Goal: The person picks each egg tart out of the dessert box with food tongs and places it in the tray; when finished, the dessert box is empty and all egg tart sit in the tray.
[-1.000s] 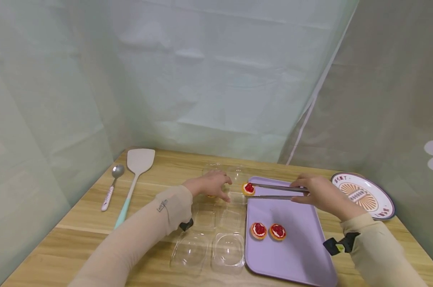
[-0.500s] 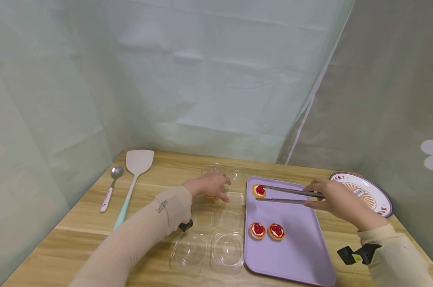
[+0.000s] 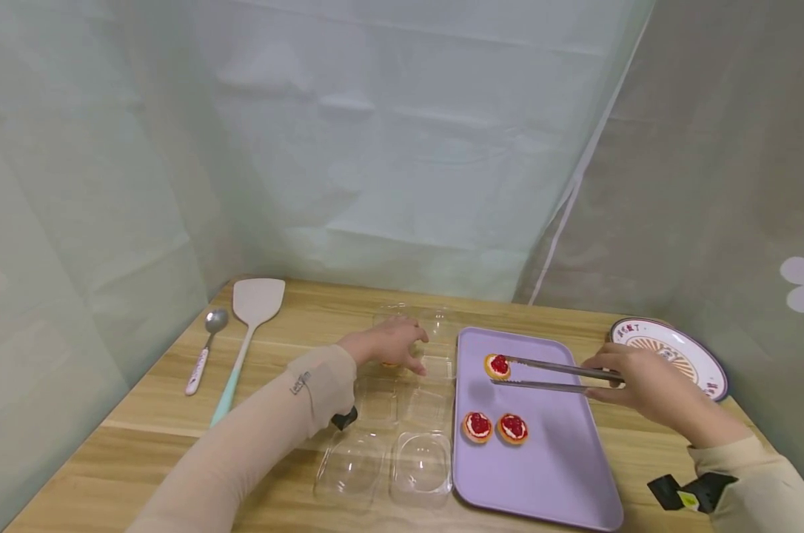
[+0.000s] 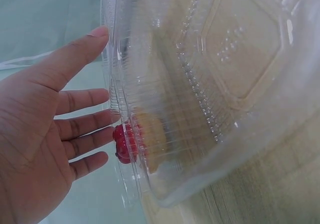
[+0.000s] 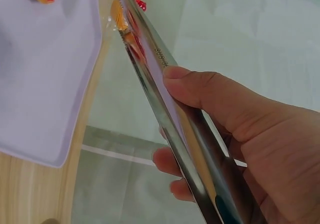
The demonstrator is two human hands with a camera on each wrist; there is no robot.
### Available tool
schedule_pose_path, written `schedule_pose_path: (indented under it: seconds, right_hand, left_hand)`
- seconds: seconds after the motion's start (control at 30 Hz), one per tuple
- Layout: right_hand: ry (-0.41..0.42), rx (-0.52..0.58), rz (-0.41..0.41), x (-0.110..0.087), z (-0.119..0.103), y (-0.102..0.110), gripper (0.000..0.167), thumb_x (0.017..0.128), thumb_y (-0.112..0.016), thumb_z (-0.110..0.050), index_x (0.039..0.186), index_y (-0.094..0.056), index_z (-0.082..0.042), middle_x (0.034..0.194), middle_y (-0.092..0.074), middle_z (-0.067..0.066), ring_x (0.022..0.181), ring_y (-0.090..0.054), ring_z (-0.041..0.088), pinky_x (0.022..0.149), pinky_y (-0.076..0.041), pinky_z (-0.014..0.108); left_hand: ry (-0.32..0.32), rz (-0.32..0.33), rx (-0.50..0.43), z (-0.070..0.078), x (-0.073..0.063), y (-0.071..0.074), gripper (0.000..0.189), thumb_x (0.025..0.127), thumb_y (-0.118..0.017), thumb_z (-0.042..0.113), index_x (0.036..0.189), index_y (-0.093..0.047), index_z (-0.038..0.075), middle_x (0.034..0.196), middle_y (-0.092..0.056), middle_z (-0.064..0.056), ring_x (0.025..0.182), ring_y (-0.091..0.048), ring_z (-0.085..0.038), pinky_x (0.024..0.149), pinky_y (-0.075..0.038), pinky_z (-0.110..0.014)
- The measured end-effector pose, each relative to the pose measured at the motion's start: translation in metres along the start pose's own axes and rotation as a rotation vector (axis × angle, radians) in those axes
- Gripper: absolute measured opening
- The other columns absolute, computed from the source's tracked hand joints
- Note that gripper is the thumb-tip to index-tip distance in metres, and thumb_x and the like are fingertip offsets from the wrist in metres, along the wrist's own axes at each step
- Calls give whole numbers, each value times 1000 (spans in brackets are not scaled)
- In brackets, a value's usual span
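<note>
Metal tongs [image 3: 555, 366] are in my right hand [image 3: 648, 385], with the thumb on one arm and fingers round the other. A small round tart [image 3: 497, 366] with red fruit and white cream is at their tips, over the far part of the purple tray [image 3: 548, 481]; in the right wrist view this tart [image 5: 119, 15] overlaps the tong ends. My left hand [image 3: 392, 346] reaches over a clear plastic container [image 3: 423, 466], its spread fingers right at the rim in the left wrist view. Inside, near those fingers, sits another tart [image 4: 150, 139], mostly hidden in the head view.
Two more tarts, a left one [image 3: 477, 427] and a right one [image 3: 512, 428], lie on the tray. A patterned plate [image 3: 705, 370] stands at the right. At the left lie a spatula [image 3: 258, 300] and a spoon [image 3: 216, 320] on the wooden table [image 3: 142, 444]. Cloth hangs behind.
The right hand, the tongs and the tart at their tips have moved right, from the container's edge to over the tray, and slightly nearer. The left hand stays in place.
</note>
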State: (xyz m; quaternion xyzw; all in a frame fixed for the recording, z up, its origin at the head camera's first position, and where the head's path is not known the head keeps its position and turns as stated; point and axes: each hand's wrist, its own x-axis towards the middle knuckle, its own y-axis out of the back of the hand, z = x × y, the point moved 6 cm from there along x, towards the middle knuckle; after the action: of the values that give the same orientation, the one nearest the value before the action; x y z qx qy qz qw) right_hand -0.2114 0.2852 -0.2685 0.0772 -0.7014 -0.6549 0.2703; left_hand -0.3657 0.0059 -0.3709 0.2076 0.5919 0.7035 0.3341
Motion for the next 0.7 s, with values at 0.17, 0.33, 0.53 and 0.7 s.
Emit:
schedule_pose_path:
  seconds: [0.17, 0.33, 0.53, 0.7]
  right_hand:
    - [-23, 17, -19, -9, 3, -8, 23, 70, -84, -21, 90, -74, -16, 79, -58, -15, 61, -42, -8, 51, -38, 18]
    - [-56, 36, -67, -15, 5, -17, 22, 71, -83, -22, 90, -73, -15, 80, -58, -14, 61, -43, -9, 51, -40, 17]
    - [-59, 61, -84, -17, 7, -24, 20, 71, -83, -20, 89, -74, -15, 81, -59, -14, 63, -45, -8, 53, -41, 18]
    - [-64, 61, -91, -19, 9, -28, 20, 71, -83, -21, 88, -73, -16, 83, -60, -12, 64, -47, -7, 54, -42, 18]
  left_hand:
    - [7, -5, 1, 1, -1, 2, 64, 80, -74, 48, 130, -58, 11, 135, -56, -10, 131, -45, -28, 115, -30, -45]
    - [16, -12, 2, 1, -1, 1, 65, 80, -74, 48, 131, -58, 11, 136, -55, -10, 131, -44, -28, 116, -29, -44]
    - [17, -11, 8, 0, -1, 1, 65, 80, -74, 47, 131, -58, 11, 136, -55, -10, 132, -43, -29, 119, -25, -46]
    - [12, -10, 11, 1, -1, 1, 64, 80, -74, 46, 130, -58, 10, 135, -55, -11, 133, -43, -30, 120, -22, -47]
